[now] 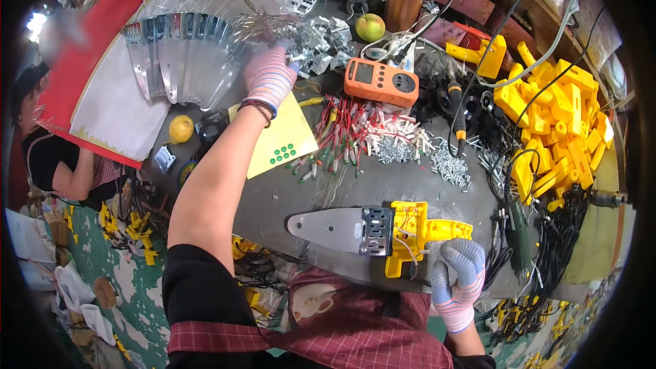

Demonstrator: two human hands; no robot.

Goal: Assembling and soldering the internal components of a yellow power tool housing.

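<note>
From the head view, the gloved left hand [271,75] stretches far across the table [383,184] to a pile of metal brackets [321,37], fingers closed on one. The gloved right hand [459,270] rests curled and empty just beside the yellow handle [417,232] with its metal blade [324,224], near the table's front edge.

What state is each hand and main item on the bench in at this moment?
Left hand: gloved, stretched out to the pile of metal brackets.
Right hand: gloved, resting by the yellow handle.
Yellow handle: lying flat, wires exposed, joined to a metal blade.
Orange meter: lying face up.
Apple: whole.
</note>
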